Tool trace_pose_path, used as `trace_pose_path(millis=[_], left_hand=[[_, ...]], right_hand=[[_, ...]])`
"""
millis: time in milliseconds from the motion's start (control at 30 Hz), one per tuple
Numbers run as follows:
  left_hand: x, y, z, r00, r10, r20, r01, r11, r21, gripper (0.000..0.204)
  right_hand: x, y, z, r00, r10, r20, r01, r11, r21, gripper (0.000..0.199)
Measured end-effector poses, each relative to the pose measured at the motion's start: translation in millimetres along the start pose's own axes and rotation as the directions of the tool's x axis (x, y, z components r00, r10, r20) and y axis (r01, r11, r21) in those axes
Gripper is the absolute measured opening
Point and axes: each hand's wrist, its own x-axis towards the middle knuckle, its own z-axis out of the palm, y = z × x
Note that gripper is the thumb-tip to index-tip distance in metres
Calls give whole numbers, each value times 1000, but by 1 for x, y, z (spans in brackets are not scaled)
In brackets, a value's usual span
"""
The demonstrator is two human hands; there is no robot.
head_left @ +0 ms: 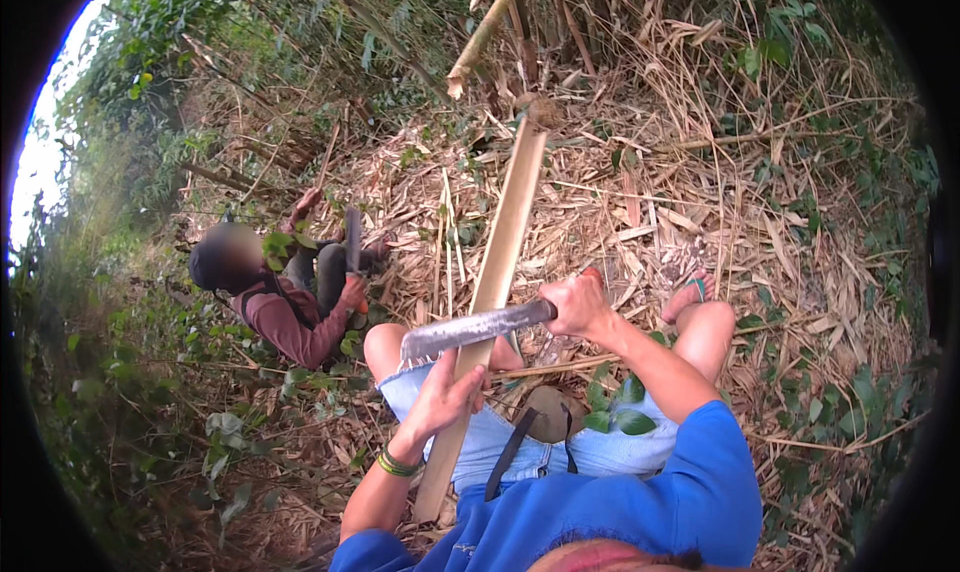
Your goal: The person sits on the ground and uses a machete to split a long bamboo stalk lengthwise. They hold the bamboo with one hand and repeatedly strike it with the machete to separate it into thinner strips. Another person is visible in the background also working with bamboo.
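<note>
A long split bamboo strip (pixel 510 212), its hollow side showing, runs from beside my lap away to a stump on the ground. My left hand (pixel 445 397) is closed around the strip near my thigh, its thumb lying along the top. In my right hand (pixel 578 305) is the handle of a machete (pixel 470 330). The broad, worn grey blade points left and lies across the bamboo just beyond my left fingers. Whether its edge bites into the strip I cannot tell.
A co-worker (pixel 300 302) sits at the left, holding another machete (pixel 353 240). Dry bamboo leaves and husks (pixel 640 212) cover the ground. A cut bamboo pole (pixel 488 32) juts down from the thicket ahead. A small leafy sprig (pixel 622 407) stands by my lap.
</note>
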Motion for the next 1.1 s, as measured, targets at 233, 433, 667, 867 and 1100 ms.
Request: trace_pose_path(millis=[233, 433, 667, 867, 1100], left_hand=[[-2, 14, 2, 998, 57, -3, -57, 997, -42, 57], [-12, 19, 2, 999, 30, 20, -27, 991, -130, 54], [-57, 19, -3, 993, -113, 40, 118, 983, -138, 56], [-99, 19, -3, 970, -233, 70, 243, 951, -194, 56], [-160, 21, -10, 959, -230, 165, 267, 930, -253, 52]], right_hand=[[1, 16, -4, 986, 0, -165, -11, 998, -61, 11], [1, 49, -13, 975, 88, -203, -108, 990, -87, 10], [7, 96, -26, 967, 228, -115, -243, 959, -145, 18], [1, 135, -36, 885, 466, -17, -462, 871, -169, 18], [-7, 173, -49, 543, 787, -293, -788, 598, 145, 26]])
